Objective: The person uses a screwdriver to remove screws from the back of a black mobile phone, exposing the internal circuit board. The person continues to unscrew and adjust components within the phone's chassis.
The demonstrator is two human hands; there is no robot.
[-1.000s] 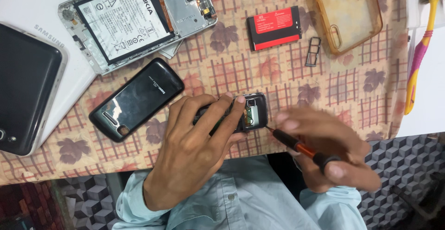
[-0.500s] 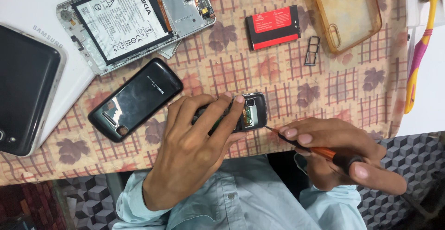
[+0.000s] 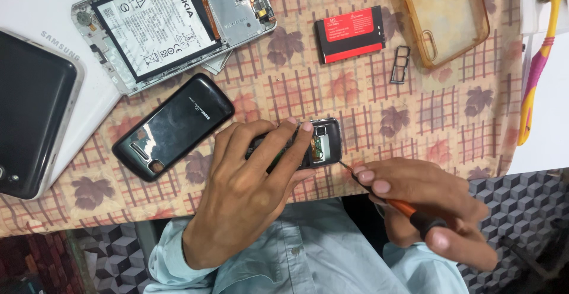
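We see the left hand lying over a small dark phone at the near edge of the worktop, its fingers curled round the phone's body and pressing it down onto the checked, leaf-patterned cloth. The phone's back is open, with its inner parts showing at the right end. The right hand has its fingers closed round a screwdriver with an orange and black handle; the thin tip sits just at the phone's lower right corner, though we cannot tell whether it touches.

Just left of the held phone lies a glossy black back cover, tilted. Further back rests an opened smartphone with a white battery. A red and black battery lies near a small metal card tray, and a clear amber phone case sits beside them. At the far left, a dark tablet-like device lies on a white one.
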